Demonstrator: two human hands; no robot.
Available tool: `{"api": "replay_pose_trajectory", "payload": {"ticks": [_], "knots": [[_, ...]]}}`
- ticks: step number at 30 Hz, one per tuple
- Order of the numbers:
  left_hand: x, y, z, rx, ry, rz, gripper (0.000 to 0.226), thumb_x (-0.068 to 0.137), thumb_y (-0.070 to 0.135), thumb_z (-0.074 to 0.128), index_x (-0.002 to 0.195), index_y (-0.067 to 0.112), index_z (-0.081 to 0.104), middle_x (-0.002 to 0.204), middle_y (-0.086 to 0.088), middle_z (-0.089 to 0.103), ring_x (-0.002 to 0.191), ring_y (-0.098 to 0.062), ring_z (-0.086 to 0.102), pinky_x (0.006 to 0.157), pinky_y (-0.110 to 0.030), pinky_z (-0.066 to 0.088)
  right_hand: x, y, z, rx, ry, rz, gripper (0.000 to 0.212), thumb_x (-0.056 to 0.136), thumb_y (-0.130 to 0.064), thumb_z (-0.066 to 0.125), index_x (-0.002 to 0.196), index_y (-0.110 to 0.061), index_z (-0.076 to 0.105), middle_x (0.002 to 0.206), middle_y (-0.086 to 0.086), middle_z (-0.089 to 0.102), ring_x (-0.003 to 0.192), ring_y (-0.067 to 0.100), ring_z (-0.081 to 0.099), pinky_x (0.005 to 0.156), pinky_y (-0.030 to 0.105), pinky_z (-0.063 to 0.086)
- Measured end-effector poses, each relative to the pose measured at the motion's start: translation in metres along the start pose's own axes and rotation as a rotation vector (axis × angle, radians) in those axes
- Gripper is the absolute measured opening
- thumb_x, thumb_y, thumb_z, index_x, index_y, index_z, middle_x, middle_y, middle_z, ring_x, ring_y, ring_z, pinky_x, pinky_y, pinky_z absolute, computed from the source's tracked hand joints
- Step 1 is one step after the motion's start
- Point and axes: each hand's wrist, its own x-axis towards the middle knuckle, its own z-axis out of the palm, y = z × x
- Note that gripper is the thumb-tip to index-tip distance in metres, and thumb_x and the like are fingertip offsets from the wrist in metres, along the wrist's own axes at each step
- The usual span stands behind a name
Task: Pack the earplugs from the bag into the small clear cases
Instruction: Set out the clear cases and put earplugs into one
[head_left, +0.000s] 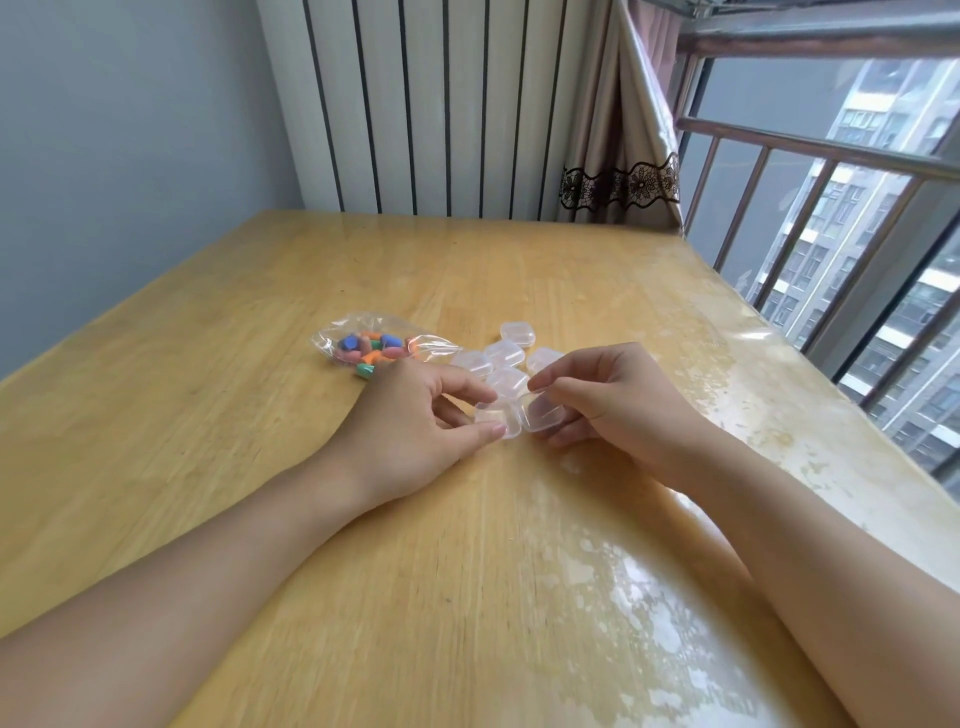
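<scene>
Clear open case (521, 415) is pinched between left hand (415, 423) and right hand (608, 400) mid-table; five shut cases (504, 354) and the earplug bag (371, 344) lie beyond. Wooden table (260, 364), radiator (441, 104), window (831, 208).

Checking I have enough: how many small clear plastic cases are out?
6: five closed cases clustered beside the bag, one open case held in both hands. Hands may hide more.

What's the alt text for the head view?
Both hands, left hand and right hand, hold an open clear case over a wooden table. More small clear cases lie just beyond, beside a plastic bag of coloured earplugs.
</scene>
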Motion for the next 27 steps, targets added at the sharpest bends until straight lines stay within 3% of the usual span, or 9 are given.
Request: {"api": "replay_pose_trajectory", "payload": {"ticks": [3, 5, 8, 10, 12, 14, 18, 23, 27], "knots": [[0.0, -0.002, -0.002, 0.16, -0.011, 0.16, 0.015, 0.073, 0.042, 0.085, 0.078, 0.029, 0.078, 0.074, 0.007, 0.073, 0.059, -0.01, 0.061, 0.065, -0.029, 0.052, 0.0, 0.003, 0.001, -0.17, 0.025, -0.076, 0.017, 0.09, -0.001, 0.061, 0.094, -0.006, 0.077, 0.08, 0.012, 0.077, 0.056, 0.015, 0.068, 0.052, 0.029, 0.056], [-0.001, -0.002, -0.003, 0.132, 0.007, 0.164, 0.019, 0.071, 0.049, 0.084, 0.077, 0.033, 0.076, 0.065, 0.01, 0.068, 0.054, -0.009, 0.056, 0.065, -0.029, 0.046, 0.0, 0.006, 0.002, -0.296, 0.073, -0.172, 0.012, 0.092, -0.012, 0.067, 0.097, -0.015, 0.077, 0.085, 0.0, 0.077, 0.053, 0.01, 0.063, 0.052, 0.026, 0.052], [0.002, 0.003, -0.017, 0.005, 0.244, 0.214, 0.01, 0.076, 0.034, 0.085, 0.077, 0.029, 0.076, 0.063, 0.018, 0.067, 0.047, -0.011, 0.051, 0.057, -0.021, 0.04, 0.001, 0.007, 0.003, -0.365, 0.205, -0.327, 0.008, 0.09, -0.024, 0.073, 0.096, -0.023, 0.077, 0.09, -0.011, 0.075, 0.057, 0.007, 0.057, 0.056, 0.014, 0.044], [0.009, 0.0, -0.033, -0.041, 0.447, 0.195, 0.008, 0.081, 0.026, 0.078, 0.075, 0.022, 0.076, 0.064, 0.008, 0.071, 0.049, -0.019, 0.056, 0.05, -0.021, 0.042, 0.0, 0.004, 0.002, -0.422, 0.31, -0.439, 0.006, 0.086, -0.02, 0.075, 0.09, -0.024, 0.077, 0.087, -0.012, 0.072, 0.064, 0.011, 0.056, 0.057, 0.011, 0.041], [0.017, -0.011, -0.051, -0.042, 0.555, 0.128, 0.005, 0.082, 0.02, 0.073, 0.078, 0.019, 0.076, 0.066, -0.002, 0.072, 0.056, -0.027, 0.062, 0.053, -0.028, 0.053, -0.004, 0.0, 0.005, -0.529, 0.355, -0.55, 0.01, 0.081, -0.016, 0.078, 0.085, -0.025, 0.077, 0.083, -0.012, 0.068, 0.069, 0.01, 0.057, 0.059, 0.01, 0.039], [0.022, -0.026, -0.062, 0.009, 0.524, 0.042, 0.004, 0.081, 0.018, 0.073, 0.082, 0.021, 0.076, 0.071, -0.004, 0.072, 0.062, -0.026, 0.066, 0.062, -0.032, 0.06, -0.01, -0.005, 0.013, -0.548, 0.321, -0.619, 0.012, 0.08, -0.012, 0.079, 0.084, -0.024, 0.078, 0.08, -0.012, 0.066, 0.073, 0.008, 0.058, 0.062, 0.009, 0.038], [0.024, -0.044, -0.064, 0.167, 0.376, -0.018, 0.017, 0.083, 0.011, 0.073, 0.082, 0.028, 0.075, 0.076, 0.003, 0.07, 0.06, -0.009, 0.057, 0.057, -0.005, 0.041, -0.004, -0.026, 0.034, -0.604, 0.165, -0.596, 0.012, 0.086, -0.013, 0.074, 0.09, -0.023, 0.08, 0.083, -0.013, 0.066, 0.073, 0.005, 0.058, 0.063, 0.011, 0.039], [0.022, -0.049, -0.052, 0.146, 0.219, -0.014, 0.022, 0.083, 0.008, 0.071, 0.093, 0.025, 0.081, 0.086, 0.01, 0.071, 0.068, -0.011, 0.059, 0.064, -0.008, 0.044, 0.033, -0.016, 0.073, -0.945, -0.007, -0.457, 0.021, 0.094, -0.019, 0.058, 0.1, -0.02, 0.078, 0.093, 0.006, 0.068, 0.085, 0.026, 0.063, 0.073, 0.041, 0.055], [0.026, -0.058, -0.05, 0.186, 0.182, 0.001, 0.018, 0.083, 0.01, 0.071, 0.089, 0.023, 0.08, 0.091, 0.018, 0.072, 0.073, -0.009, 0.063, 0.068, -0.012, 0.044, 0.041, -0.012, 0.083, -0.992, 0.029, -0.463, 0.023, 0.099, -0.027, 0.057, 0.113, -0.03, 0.075, 0.107, 0.0, 0.061, 0.097, 0.024, 0.061, 0.076, 0.04, 0.053]]}}
